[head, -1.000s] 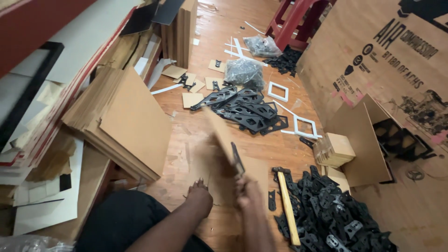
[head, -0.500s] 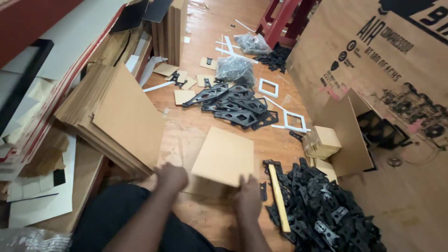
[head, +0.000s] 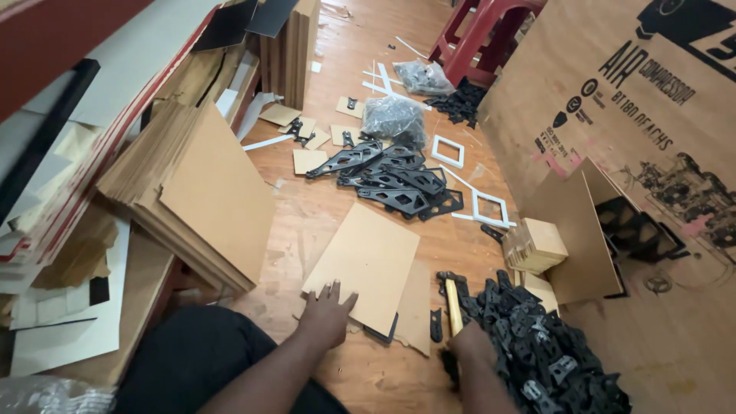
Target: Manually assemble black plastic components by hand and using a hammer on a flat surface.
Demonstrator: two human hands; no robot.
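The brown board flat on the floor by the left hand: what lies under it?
Under the brown board a dark flat edge pokes out at its near corner, and another brown sheet shows alongside. The left hand presses on it. The rest underneath is covered.

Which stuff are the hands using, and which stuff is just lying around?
In use:
left hand pressing the brown board
right hand at the wooden-handled hammer
black brackets pile beside it

Lying about:
white frames
plastic bag
red stool
stacked boards
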